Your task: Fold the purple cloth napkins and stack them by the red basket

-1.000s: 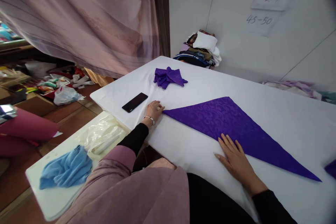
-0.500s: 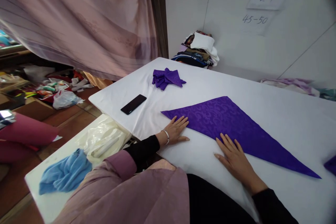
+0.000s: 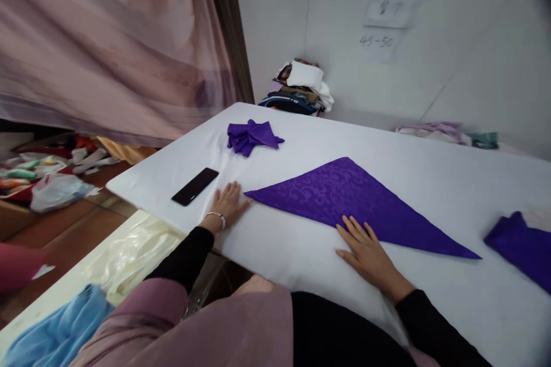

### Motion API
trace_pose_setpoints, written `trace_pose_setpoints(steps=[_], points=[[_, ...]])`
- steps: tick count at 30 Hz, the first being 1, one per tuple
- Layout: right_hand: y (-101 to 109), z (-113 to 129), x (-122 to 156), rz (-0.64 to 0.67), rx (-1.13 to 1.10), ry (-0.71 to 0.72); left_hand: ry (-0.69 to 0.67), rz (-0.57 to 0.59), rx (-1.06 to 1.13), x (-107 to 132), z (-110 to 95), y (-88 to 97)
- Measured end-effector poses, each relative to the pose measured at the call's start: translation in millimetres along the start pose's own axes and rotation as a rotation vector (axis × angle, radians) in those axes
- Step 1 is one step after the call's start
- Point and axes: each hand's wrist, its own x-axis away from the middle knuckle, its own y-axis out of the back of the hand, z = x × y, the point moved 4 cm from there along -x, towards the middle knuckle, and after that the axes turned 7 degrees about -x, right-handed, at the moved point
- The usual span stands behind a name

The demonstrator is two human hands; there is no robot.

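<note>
A purple patterned cloth napkin (image 3: 353, 198) lies flat on the white-covered table (image 3: 275, 246), folded into a wide triangle with its long edge towards me. My left hand (image 3: 227, 205) is spread flat by its left corner, with the thumb close to the tip; whether it touches the cloth I cannot tell. My right hand (image 3: 365, 249) rests open at the middle of the long edge, its fingertips on the cloth. Beyond my left hand sits a second purple napkin (image 3: 253, 136), folded into a pleated shape.
A black phone (image 3: 195, 186) lies left of my left hand. More purple cloth (image 3: 523, 246) is at the right edge. Piled clothes (image 3: 301, 86) stand behind the table. A lower surface at left holds a blue cloth (image 3: 60, 327) and a clear plastic bag (image 3: 133, 258).
My left hand has slid left off the napkin's near edge to beside its left corner. My right hand stays at the long edge. The view has turned right, showing more purple cloth.
</note>
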Motion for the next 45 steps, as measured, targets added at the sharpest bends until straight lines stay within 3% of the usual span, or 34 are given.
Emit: trace_pose_setpoints(steps=[2, 5, 8, 10, 12, 14, 19, 23, 28, 32, 36, 40, 45], points=[[2.1, 1.2, -1.1, 0.019, -0.019, -0.011, 0.021, -0.112, -0.017, -1.6, -8.4, 8.9], [5.4, 3.3, -2.8, 0.038, -0.044, -0.026, -0.234, -0.255, 0.005, 5.8, -61.9, 23.2], [9.1, 5.5, -4.4, 0.039, -0.067, -0.040, -0.601, -0.244, 0.070, 22.4, -135.8, 29.0], [11.6, 6.8, -5.4, 0.046, -0.081, -0.054, -0.777, -0.209, 0.094, 32.0, -176.7, 27.7], [13.9, 8.0, -6.3, 0.058, -0.094, -0.071, -0.891, -0.163, 0.103, 36.7, -203.9, 22.6], [16.1, 9.3, -7.3, 0.070, -0.108, -0.085, -0.942, -0.110, 0.099, 35.7, -217.4, 15.2], [19.3, 7.9, -6.2, 0.075, -0.129, -0.098, -0.951, -0.063, 0.070, 26.9, -218.2, 3.1], [20.5, -14.2, 12.0, 0.035, -0.101, -0.147, -0.944, -0.073, 0.058, 26.1, -215.6, 2.3], [27.0, -78.8, 71.3, -0.070, -0.002, -0.363, -0.950, -0.068, 0.063, 25.4, -215.7, 0.6], [35.7, -140.7, 134.3, -0.124, 0.088, -0.660, -0.953, -0.070, 0.064, 25.2, -216.2, 1.4], [42.8, -174.5, 171.7, -0.181, 0.148, -0.849, -0.941, -0.059, 0.061, 25.7, -216.9, 2.6], [48.4, -158.6, 156.8, -0.298, 0.229, -0.809, -0.942, -0.025, 0.064, 25.3, -216.5, 1.5], [44.3, -92.4, 84.5, -0.232, 0.157, -0.494, -0.905, 0.032, 0.132, 12.6, -220.9, 15.3]])
